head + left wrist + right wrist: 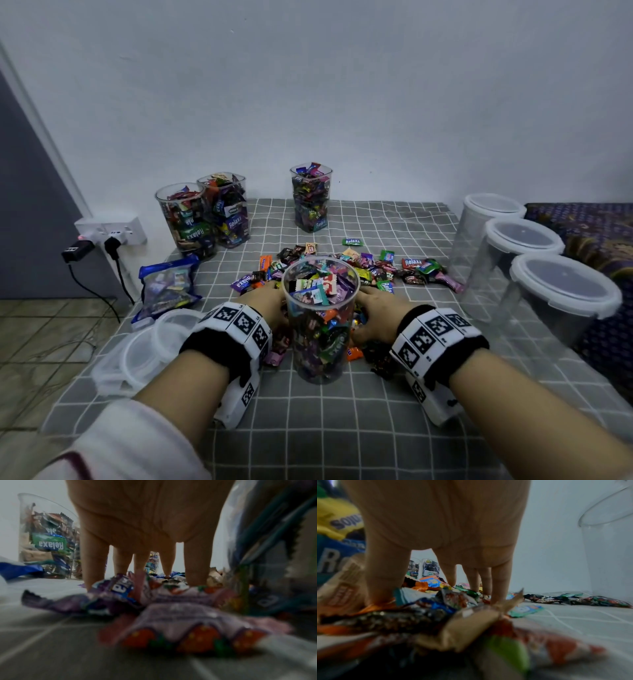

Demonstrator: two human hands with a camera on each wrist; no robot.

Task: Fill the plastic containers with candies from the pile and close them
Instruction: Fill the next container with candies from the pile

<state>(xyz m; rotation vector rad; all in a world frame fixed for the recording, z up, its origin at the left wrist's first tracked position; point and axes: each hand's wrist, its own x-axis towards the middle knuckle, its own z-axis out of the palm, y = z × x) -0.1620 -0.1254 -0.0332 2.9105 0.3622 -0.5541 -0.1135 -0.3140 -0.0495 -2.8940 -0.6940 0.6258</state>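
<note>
Both hands lie palm down on the candy pile (346, 270), fingers straight and spread. The left hand (265, 303) and the right hand (378, 313) flank a tall clear container (320, 318) that stands upright between them, filled with wrapped candies to its rim and without a lid. Neither grip closes on anything, though whether the hands touch the container's wall is hard to tell.

Loose candies spread behind the container. Farther back stand three more filled containers (205, 216), all open. To the right stand three empty lidded containers (534, 274) in a row. To the left lie loose clear lids (144, 353) and a blue candy bag (168, 284).

Everything rests on a grey checked cloth (325, 428) covering the table, against a pale wall (342, 85) with a wall socket (109, 231) at left.
</note>
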